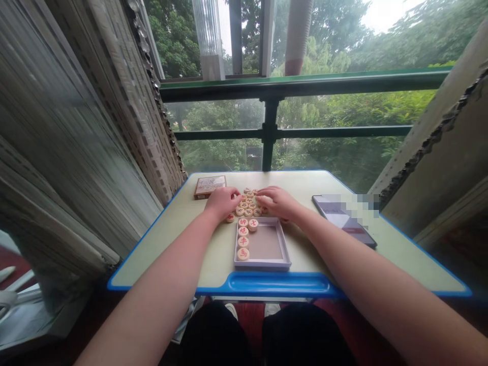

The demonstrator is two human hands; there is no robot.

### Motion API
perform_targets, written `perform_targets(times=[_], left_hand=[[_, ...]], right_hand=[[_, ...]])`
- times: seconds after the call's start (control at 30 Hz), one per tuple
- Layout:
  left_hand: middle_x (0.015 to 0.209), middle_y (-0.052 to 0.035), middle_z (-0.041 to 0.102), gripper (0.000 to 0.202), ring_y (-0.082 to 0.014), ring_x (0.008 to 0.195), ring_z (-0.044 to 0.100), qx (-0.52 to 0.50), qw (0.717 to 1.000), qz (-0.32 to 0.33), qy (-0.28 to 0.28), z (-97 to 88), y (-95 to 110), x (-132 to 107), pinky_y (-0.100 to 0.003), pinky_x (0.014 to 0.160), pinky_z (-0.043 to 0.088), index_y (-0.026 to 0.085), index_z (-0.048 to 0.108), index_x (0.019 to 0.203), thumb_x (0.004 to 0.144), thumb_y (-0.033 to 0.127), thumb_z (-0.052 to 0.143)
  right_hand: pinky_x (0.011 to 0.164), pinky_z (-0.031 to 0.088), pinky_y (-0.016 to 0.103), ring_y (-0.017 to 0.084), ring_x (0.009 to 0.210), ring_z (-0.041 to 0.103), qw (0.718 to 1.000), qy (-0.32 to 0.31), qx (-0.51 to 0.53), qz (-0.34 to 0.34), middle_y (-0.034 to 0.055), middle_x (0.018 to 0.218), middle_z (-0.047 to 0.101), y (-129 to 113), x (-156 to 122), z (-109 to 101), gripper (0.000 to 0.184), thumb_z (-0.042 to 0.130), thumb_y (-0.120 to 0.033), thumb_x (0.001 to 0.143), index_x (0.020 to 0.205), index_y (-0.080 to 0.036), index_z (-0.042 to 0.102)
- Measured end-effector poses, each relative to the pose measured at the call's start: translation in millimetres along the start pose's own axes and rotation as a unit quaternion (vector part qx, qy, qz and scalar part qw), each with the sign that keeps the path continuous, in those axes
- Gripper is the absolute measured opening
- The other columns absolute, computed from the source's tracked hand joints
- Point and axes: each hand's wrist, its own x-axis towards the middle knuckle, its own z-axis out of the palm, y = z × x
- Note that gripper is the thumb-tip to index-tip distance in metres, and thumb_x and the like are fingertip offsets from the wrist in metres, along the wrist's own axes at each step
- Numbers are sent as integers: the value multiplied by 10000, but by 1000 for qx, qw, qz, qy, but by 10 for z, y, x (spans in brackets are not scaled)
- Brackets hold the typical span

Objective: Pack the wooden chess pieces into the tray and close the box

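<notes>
A cluster of round wooden Chinese chess pieces (pixel 249 205), with red or dark characters, lies on the pale table. My left hand (pixel 224 200) rests at the cluster's left side, its fingers apart and touching or very near the pieces. From the right, my right hand (pixel 279 202) reaches over the cluster's edge with fingers stretched out; the thumb side is close to several pieces. Below both hands sits a shallow pale box (pixel 286 249). Red-marked pieces (pixel 243 242) form a column along its left wall, and one more piece (pixel 253 224) lies beside the top one. A single red piece (pixel 230 217) is under my left wrist.
A flat brown box lid or case (pixel 209 186) is at the back left. On the right lies a tablet (pixel 345 221), partly pixelated. The table has a blue rim with a tray groove (pixel 280 284) at the front. Curtains hang at both sides; a green railing (pixel 270 133) stands behind.
</notes>
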Motion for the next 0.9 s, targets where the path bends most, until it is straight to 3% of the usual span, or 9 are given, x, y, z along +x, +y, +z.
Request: perform_targets(times=[0.17, 0.3, 0.37, 0.43, 0.6, 0.9], left_hand=[[674, -50, 661, 296, -168, 643, 557, 25, 1000, 9, -8, 15, 32, 10, -268, 625, 387, 184, 702, 808, 774, 388, 490], [725, -58, 677, 296, -179, 691, 571, 40, 999, 13, -20, 57, 53, 22, -270, 673, 401, 193, 705, 824, 778, 395, 493], [724, -57, 675, 298, -179, 690, 569, 42, 999, 15, -19, 68, 52, 26, -269, 678, 401, 195, 706, 831, 777, 396, 493], [706, -52, 668, 294, -175, 673, 565, 39, 999, 13, -15, 69, 41, 27, -268, 663, 398, 195, 705, 828, 774, 395, 496], [661, -42, 655, 273, -164, 642, 558, 32, 999, -14, -7, 45, -11, 27, -262, 638, 396, 188, 702, 810, 758, 378, 513], [714, -46, 670, 266, -166, 684, 566, 32, 999, -16, 1, 18, -47, 29, -260, 643, 397, 185, 705, 801, 752, 353, 505]], right_hand=[[1007, 337, 333, 210, 1166, 489, 999, -30, 42, 17, 78, 1197, 611, 7, 66, 10, 446, 349, -427, 899, 1119, -165, 636], [1106, 99, 451, 236, 1354, 222, 994, -86, 11, 65, 18, 1388, 438, -19, 93, 53, 513, 267, -498, 912, 1284, -239, 506], [1103, 34, 480, 239, 1367, 179, 991, -110, -2, 70, 4, 1400, 421, -28, 98, 63, 524, 243, -511, 913, 1302, -251, 480], [1097, 80, 462, 235, 1339, 242, 992, -108, -12, 59, 9, 1362, 470, -16, 99, 69, 511, 242, -503, 915, 1267, -247, 510], [988, 286, 352, 212, 1127, 459, 994, -34, -78, 64, 75, 1189, 595, 78, 96, 85, 438, 282, -412, 922, 1108, -208, 621], [933, 296, 339, 231, 1038, 509, 989, -31, -126, 68, 88, 1117, 645, 87, 76, 84, 417, 318, -360, 900, 1000, -186, 684]])
